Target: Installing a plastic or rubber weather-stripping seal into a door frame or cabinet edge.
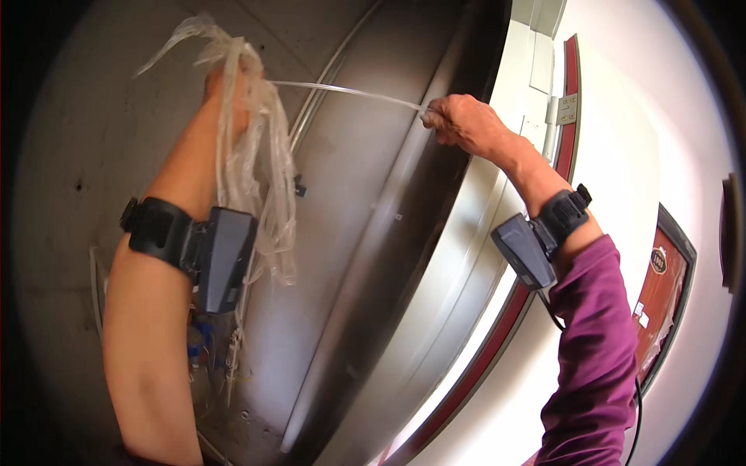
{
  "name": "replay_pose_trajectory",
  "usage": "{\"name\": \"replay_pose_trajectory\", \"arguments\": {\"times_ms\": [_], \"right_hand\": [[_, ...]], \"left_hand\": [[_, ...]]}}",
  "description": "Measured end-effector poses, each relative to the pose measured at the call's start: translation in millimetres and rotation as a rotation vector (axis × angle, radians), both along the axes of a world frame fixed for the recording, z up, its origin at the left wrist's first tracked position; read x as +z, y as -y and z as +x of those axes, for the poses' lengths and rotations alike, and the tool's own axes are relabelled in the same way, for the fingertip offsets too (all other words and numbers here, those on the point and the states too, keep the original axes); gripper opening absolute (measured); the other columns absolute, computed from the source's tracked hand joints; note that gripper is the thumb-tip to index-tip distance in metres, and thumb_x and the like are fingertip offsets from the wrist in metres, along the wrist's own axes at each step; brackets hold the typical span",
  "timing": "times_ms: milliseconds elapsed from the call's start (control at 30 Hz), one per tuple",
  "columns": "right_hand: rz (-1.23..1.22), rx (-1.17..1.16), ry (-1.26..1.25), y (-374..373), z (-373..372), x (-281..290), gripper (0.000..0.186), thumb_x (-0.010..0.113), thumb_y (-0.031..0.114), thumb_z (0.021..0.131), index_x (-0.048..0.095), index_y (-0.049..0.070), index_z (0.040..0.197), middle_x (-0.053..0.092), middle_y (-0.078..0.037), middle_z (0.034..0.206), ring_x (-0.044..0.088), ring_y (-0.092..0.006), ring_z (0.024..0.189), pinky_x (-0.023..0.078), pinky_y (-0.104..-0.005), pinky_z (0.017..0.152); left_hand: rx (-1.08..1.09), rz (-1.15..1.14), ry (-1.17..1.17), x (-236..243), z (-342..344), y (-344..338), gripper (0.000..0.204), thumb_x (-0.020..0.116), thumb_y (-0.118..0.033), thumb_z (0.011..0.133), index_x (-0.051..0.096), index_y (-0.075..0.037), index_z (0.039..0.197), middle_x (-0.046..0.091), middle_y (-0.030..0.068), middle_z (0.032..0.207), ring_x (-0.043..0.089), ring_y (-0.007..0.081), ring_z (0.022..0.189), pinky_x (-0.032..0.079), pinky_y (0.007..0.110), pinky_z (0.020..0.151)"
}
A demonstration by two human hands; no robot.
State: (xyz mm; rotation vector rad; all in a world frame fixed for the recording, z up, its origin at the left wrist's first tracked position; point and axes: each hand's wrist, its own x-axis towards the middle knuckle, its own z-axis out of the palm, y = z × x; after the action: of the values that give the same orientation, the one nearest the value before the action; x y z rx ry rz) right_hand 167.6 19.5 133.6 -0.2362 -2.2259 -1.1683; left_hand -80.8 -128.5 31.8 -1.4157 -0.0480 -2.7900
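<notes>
My raised left hand (211,87) is closed around a bunch of clear plastic film strips (276,186), whose loose ends hang down along my forearm. The film covers much of that hand. From the bunch, one narrow twisted strand of film (353,92) stretches almost level across to the right. My right hand (466,123) pinches the strand's far end between closed fingers, beside a dark vertical edge. Both hands are at about the same height, well apart, with the strand taut between them.
A pale vertical pipe (373,225) runs behind the strand, in a dim recess with a grey wall (70,210). Blue fittings (200,340) sit low behind my left forearm. To the right are a white frame, a metal hinge (568,110) and a red-brown door (660,299).
</notes>
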Motion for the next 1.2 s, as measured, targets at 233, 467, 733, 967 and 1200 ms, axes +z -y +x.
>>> {"name": "replay_pose_trajectory", "arguments": {"times_ms": [233,467,733,967,1200], "right_hand": [[0.062,0.43,-0.142,56,-51,-27,0.024,0.044,0.027,0.077,0.05,0.005,0.083,0.055,-0.014,0.072,0.051,-0.033,0.071,0.04,-0.0388,0.062],[-0.008,0.492,0.282,23,-133,-105,0.02,0.048,0.022,0.076,0.052,0.005,0.085,0.055,-0.013,0.076,0.052,-0.0303,0.073,0.041,-0.0367,0.063],[-0.921,0.826,0.975,84,-211,-334,0.033,0.046,0.03,0.078,0.049,0.003,0.096,0.055,-0.011,0.088,0.053,-0.0153,0.078,0.042,-0.0273,0.066],[-1.687,1.076,0.883,147,-85,-654,0.032,0.048,0.029,0.077,0.046,0.003,0.095,0.046,-0.015,0.094,0.047,-0.0292,0.086,0.039,-0.0344,0.073],[-2.087,0.785,0.736,148,6,-768,0.011,0.048,0.011,0.077,0.051,0.002,0.083,0.052,-0.013,0.076,0.051,-0.0266,0.074,0.04,-0.0314,0.065]], "left_hand": [[0.151,-0.233,0.004,-76,-146,130,0.019,0.037,-0.022,0.081,0.048,-0.006,0.082,0.047,0.0063,0.071,0.048,0.0177,0.061,0.041,0.031,0.054],[0.716,-0.591,0.588,-228,-39,108,0.018,0.047,-0.026,0.076,0.051,-0.009,0.075,0.045,0.0022,0.065,0.044,0.0119,0.058,0.037,0.026,0.051],[0.564,-1.21,0.885,-432,33,110,0.014,0.05,-0.016,0.074,0.052,-0.006,0.083,0.05,0.0029,0.076,0.048,0.0125,0.07,0.04,0.023,0.056],[0.514,-1.428,1.029,-619,167,86,0.016,0.051,-0.015,0.074,0.051,-0.005,0.087,0.051,0.0026,0.078,0.049,0.0119,0.074,0.04,0.023,0.06],[-0.201,-1.514,0.946,-691,258,110,0.019,0.05,-0.015,0.074,0.048,-0.004,0.089,0.05,0.0038,0.082,0.049,0.0122,0.076,0.04,0.023,0.066]]}}
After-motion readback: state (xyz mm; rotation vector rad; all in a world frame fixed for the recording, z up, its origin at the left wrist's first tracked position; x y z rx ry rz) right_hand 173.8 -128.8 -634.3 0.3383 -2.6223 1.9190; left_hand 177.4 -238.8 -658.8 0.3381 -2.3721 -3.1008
